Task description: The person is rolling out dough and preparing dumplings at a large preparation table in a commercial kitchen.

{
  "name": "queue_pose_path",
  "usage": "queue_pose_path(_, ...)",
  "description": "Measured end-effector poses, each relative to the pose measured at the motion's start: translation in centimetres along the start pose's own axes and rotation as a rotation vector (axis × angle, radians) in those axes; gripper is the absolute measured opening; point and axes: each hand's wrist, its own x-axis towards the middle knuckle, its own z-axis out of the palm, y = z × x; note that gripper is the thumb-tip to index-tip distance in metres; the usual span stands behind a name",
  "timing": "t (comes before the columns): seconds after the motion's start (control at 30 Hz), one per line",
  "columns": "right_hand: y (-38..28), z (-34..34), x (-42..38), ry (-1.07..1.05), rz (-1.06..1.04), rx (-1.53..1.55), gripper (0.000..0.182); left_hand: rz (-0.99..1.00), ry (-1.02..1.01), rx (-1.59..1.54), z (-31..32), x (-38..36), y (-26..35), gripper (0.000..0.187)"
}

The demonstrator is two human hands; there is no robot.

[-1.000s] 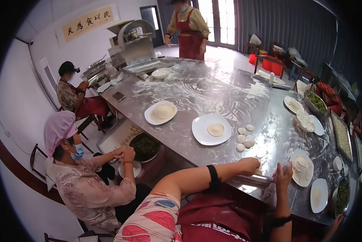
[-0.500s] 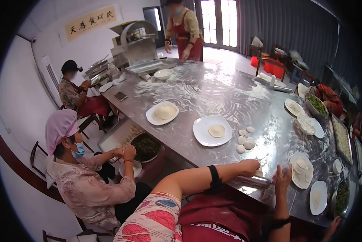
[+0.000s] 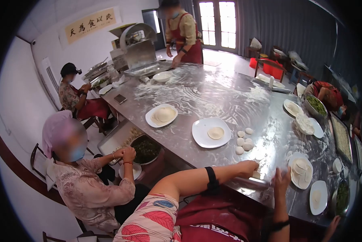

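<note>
At the near table edge my left hand point(image 3: 248, 168) is closed, fingers pressed together and pointing down at a small pale piece, probably dough, mostly hidden. A metal rolling pin point(image 3: 253, 182) lies just below it. My right hand point(image 3: 282, 179) is at the right end of the pin, its fingers apart and slightly blurred, close to a white plate point(image 3: 293, 183) of stacked dough rounds point(image 3: 301, 169). Several small dough balls point(image 3: 240, 142) sit on the floured steel table point(image 3: 181, 141). Beyond them, a square plate point(image 3: 199, 135) bears one flat round point(image 3: 215, 132).
To the left a seated person point(image 3: 88, 181) works over a bowl of dark filling point(image 3: 145, 151). Another person point(image 3: 183, 36) stands at the far edge. Plates, a flour bowl point(image 3: 304, 124), trays and a bowl of greens point(image 3: 316, 105) line the right side.
My right hand has opened and come off the rolling pin's end. The left hand has barely moved. The seated person's head has turned toward me, and the person at right has leaned in.
</note>
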Motion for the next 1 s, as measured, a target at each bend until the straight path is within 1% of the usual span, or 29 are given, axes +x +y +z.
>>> queue_pose_path(0.03,2.5,0.5,2.0,0.032,-0.106,-0.09,0.022,-0.026,0.007,0.001,-0.2,0.2,0.5,0.022)
queue_pose_path(0.07,0.0,1.5,2.2,0.04,-0.086,-0.044,0.018,-0.05,-0.006,0.024,-0.2,0.7,0.5,0.022)
queue_pose_path(0.13,0.4,1.4,2.5,0.02,-0.115,-0.083,0.017,0.014,-0.031,0.016,-0.1,1.6,0.1,0.023)
queue_pose_path(0.23,1.3,-0.3,-0.7,0.028,-0.106,-0.033,0.017,0.069,-0.098,0.132,0.0,1.5,0.0,0.022)
queue_pose_path(0.27,-2.0,-0.6,-2.9,0.041,-0.048,0.012,0.015,0.03,-0.137,0.188,0.2,1.4,0.1,0.023)
queue_pose_path(0.3,-1.0,-1.3,-4.3,0.029,-0.13,0.031,0.013,-0.017,-0.145,0.152,1.0,1.9,-0.9,0.025)
queue_pose_path(0.33,-1.6,-1.8,-5.8,0.006,0.0,0.042,0.012,-0.011,-0.091,0.015,0.4,1.1,-0.3,0.027)
queue_pose_path(0.37,-2.2,-1.7,-6.5,0.041,-0.083,-0.04,0.014,0.011,-0.089,-0.043,-0.4,0.3,0.3,0.027)
queue_pose_path(0.4,-2.4,-1.7,-6.2,0.016,-0.03,-0.002,0.016,-0.068,-0.146,-0.034,-0.3,0.4,0.0,0.026)
queue_pose_path(0.43,-2.8,-1.7,-5.2,-0.011,-0.04,-0.053,0.018,0.009,-0.141,-0.008,-0.5,0.2,-0.2,0.024)
queue_pose_path(0.47,-2.6,-1.2,-3.6,-0.017,0.029,0.063,0.02,0.08,-0.104,0.02,-0.2,0.3,-0.2,0.021)
queue_pose_path(0.5,-2.8,-0.5,-1.8,-0.007,0.004,0.025,0.022,0.093,-0.09,0.073,0.0,0.7,-0.6,0.021)
queue_pose_path(0.53,-1.1,0.1,0.2,0.018,-0.142,-0.053,0.025,0.084,-0.104,0.067,-0.6,0.7,0.2,0.021)
queue_pose_path(0.57,0.6,1.0,2.0,0.037,-0.141,-0.1,0.029,0.045,-0.093,0.053,-0.6,1.5,0.2,0.021)
queue_pose_path(0.6,0.1,1.4,2.8,0.039,-0.092,-0.157,0.031,-0.006,-0.084,0.034,-0.3,1.9,-0.1,0.022)
queue_pose_path(0.67,1.3,1.8,3.1,0.075,-0.118,-0.194,0.031,-0.029,-0.14,-0.005,-0.7,1.7,0.8,0.024)
queue_pose_path(0.7,1.9,1.3,2.4,0.073,-0.127,-0.159,0.032,-0.048,-0.172,-0.034,-0.9,1.9,0.9,0.025)
queue_pose_path(0.73,1.6,0.6,1.0,0.058,-0.093,-0.116,0.028,0.082,-0.116,0.034,-0.7,2.0,0.2,0.027)
queue_pose_path(0.77,-0.5,-0.4,-3.0,0.02,-0.002,-0.044,0.025,-0.048,-0.23,0.085,-0.4,1.7,0.6,0.019)
queue_pose_path(0.8,-2.4,-1.5,-4.8,0.0,0.052,0.019,0.022,-0.041,-0.212,-0.016,0.1,2.1,-0.7,0.016)
queue_pose_path(0.87,-3.1,-2.1,-7.1,-0.024,0.074,0.083,0.018,0.004,-0.115,-0.124,-0.8,1.6,-1.1,0.018)
queue_pose_path(0.97,-2.5,-1.9,-5.5,-0.029,0.014,0.017,0.018,0.125,-0.123,-0.115,-1.4,1.2,-2.0,0.022)
queue_pose_path(1.0,-2.2,-1.5,-3.9,-0.021,-0.028,-0.01,0.019,0.105,-0.12,-0.083,-1.6,1.1,-1.7,0.022)
